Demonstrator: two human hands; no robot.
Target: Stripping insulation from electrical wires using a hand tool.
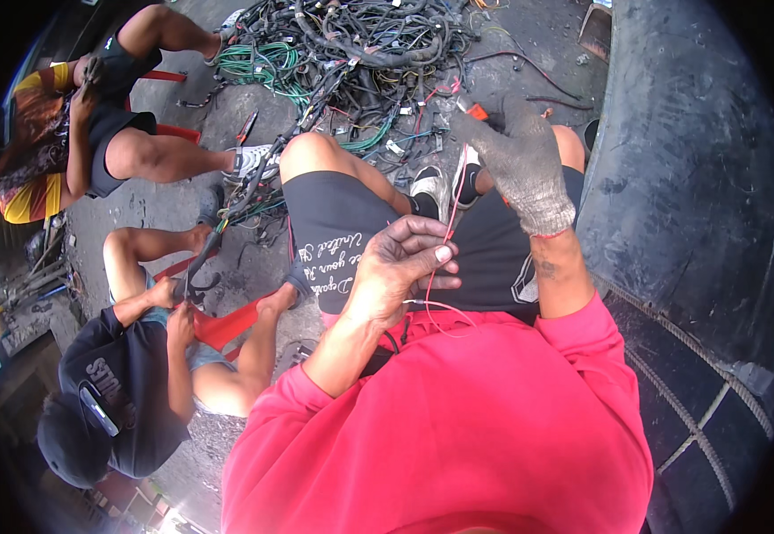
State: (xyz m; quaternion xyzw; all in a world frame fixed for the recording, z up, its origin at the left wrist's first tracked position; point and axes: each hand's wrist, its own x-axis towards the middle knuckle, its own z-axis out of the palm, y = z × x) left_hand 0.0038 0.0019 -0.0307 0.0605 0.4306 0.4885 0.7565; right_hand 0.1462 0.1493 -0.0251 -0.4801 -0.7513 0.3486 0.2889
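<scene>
In my bare left hand [409, 258], a thin red wire [433, 276] is pinched between thumb and fingers above my lap. The wire rises toward my gloved right hand [519, 169] and hangs in a loop below the left. My right hand, in a grey knit glove, is closed on an orange-handled tool [476, 110] whose type is hard to make out; whether it also grips the wire is unclear.
Tangled black, green and coloured cables [360, 67] lie ahead on the dirty ground. Two people at left, one in yellow-black [40, 187], one in a dark hoodie [116, 400], sit handling things beside red stools [222, 325]. A large dark curved surface with ropes [685, 187] stands at right.
</scene>
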